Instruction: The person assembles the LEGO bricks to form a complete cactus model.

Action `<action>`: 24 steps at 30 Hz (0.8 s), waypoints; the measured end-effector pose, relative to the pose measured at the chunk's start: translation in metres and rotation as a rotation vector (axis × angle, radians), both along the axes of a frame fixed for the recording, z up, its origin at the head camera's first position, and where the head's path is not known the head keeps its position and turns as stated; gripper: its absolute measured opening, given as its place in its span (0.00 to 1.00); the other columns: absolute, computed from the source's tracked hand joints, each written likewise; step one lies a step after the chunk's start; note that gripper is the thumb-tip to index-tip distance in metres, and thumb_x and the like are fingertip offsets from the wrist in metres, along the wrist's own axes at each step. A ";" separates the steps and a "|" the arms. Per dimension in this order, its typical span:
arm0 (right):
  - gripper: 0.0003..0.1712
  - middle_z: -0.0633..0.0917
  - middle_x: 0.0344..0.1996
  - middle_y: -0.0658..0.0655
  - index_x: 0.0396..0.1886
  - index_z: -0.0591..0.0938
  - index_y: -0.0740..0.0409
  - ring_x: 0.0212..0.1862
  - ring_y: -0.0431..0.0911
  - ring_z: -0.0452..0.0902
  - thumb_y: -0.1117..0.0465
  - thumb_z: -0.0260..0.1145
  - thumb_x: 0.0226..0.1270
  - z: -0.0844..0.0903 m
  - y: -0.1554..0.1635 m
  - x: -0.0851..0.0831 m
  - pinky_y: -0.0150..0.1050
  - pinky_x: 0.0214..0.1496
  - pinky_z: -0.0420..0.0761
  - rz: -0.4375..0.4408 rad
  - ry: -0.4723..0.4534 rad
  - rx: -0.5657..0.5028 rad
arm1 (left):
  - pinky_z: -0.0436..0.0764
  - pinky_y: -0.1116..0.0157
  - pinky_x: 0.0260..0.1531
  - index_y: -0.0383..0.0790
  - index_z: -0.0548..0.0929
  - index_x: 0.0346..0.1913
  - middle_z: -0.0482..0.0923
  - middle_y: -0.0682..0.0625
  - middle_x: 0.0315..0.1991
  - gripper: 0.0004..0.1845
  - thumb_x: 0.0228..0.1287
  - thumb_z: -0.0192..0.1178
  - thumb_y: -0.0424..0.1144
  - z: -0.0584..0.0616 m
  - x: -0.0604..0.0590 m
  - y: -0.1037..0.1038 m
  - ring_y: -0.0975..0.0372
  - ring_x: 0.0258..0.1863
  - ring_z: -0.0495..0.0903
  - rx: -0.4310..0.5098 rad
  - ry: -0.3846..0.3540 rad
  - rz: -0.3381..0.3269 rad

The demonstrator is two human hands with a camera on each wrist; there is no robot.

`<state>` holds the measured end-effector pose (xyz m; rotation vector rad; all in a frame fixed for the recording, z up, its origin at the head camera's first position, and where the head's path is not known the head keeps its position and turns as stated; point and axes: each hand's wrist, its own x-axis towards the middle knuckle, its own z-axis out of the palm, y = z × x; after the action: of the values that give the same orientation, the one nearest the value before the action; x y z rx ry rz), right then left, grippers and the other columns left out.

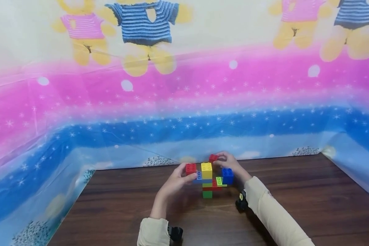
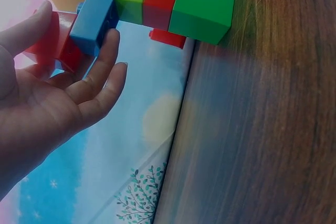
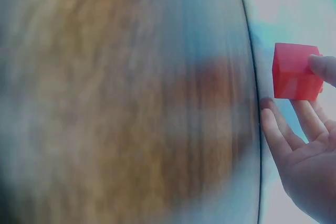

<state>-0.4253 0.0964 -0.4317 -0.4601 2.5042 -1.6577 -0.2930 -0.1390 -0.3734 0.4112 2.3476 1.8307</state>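
Note:
My left hand point(image 1: 172, 184) grips a red brick point(image 1: 190, 167) at the upper left of a built stack of toy building bricks, thumb on one side and fingers beneath. A yellow brick point(image 1: 206, 172) tops the stack beside it, both on a long blue brick point(image 2: 97, 17). Lower down come lime and red layers, with a green brick point(image 1: 207, 194) at the bottom. Out to the right, a dark blue brick point(image 1: 227, 176) sits on a lime piece point(image 1: 219, 181). Behind the stack, my right hand point(image 1: 230, 164) pinches a separate red brick point(image 3: 296, 72) between thumb and fingers.
The stack is over a dark brown wooden table point(image 1: 117, 198). A printed cloth point(image 1: 184, 126) with bears, pink and blue bands hangs behind and around the table's back and side edges. Black wrist cameras point(image 1: 176, 234) are strapped at both sleeves.

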 end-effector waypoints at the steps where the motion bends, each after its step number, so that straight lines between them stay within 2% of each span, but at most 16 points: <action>1: 0.26 0.75 0.57 0.71 0.56 0.69 0.67 0.57 0.60 0.74 0.58 0.62 0.64 0.000 0.001 0.000 0.45 0.52 0.80 0.003 -0.005 -0.015 | 0.77 0.52 0.54 0.38 0.66 0.61 0.74 0.39 0.53 0.24 0.66 0.56 0.44 0.000 0.000 0.000 0.57 0.50 0.75 0.002 -0.002 0.001; 6: 0.30 0.71 0.61 0.71 0.64 0.63 0.65 0.59 0.61 0.71 0.57 0.59 0.67 0.009 0.007 0.005 0.49 0.56 0.79 0.008 -0.031 -0.042 | 0.74 0.48 0.57 0.38 0.65 0.60 0.74 0.39 0.53 0.24 0.66 0.55 0.44 0.001 -0.002 0.004 0.59 0.49 0.75 0.018 -0.035 -0.009; 10: 0.32 0.68 0.64 0.71 0.69 0.59 0.61 0.62 0.62 0.69 0.60 0.57 0.68 0.024 0.009 0.011 0.51 0.57 0.77 -0.009 -0.019 -0.079 | 0.72 0.46 0.59 0.38 0.65 0.61 0.74 0.39 0.53 0.24 0.66 0.55 0.43 0.002 -0.003 0.006 0.59 0.50 0.75 0.028 -0.055 -0.023; 18: 0.27 0.72 0.61 0.68 0.67 0.65 0.58 0.58 0.60 0.73 0.61 0.56 0.69 0.056 0.004 0.031 0.53 0.57 0.77 0.027 0.053 -0.151 | 0.75 0.49 0.56 0.37 0.66 0.60 0.75 0.38 0.52 0.23 0.67 0.54 0.43 0.002 -0.003 0.004 0.60 0.48 0.76 0.006 -0.028 -0.012; 24: 0.27 0.74 0.61 0.64 0.66 0.68 0.53 0.60 0.58 0.73 0.57 0.59 0.67 0.075 -0.003 0.056 0.46 0.56 0.79 0.076 0.104 -0.168 | 0.76 0.51 0.54 0.37 0.66 0.60 0.75 0.39 0.52 0.23 0.66 0.55 0.43 0.004 -0.002 0.001 0.59 0.49 0.76 0.012 -0.036 0.006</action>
<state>-0.3697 0.0930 -0.3564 -0.6657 2.3935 -1.8690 -0.2950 -0.1383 -0.3699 0.3693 2.3178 1.8397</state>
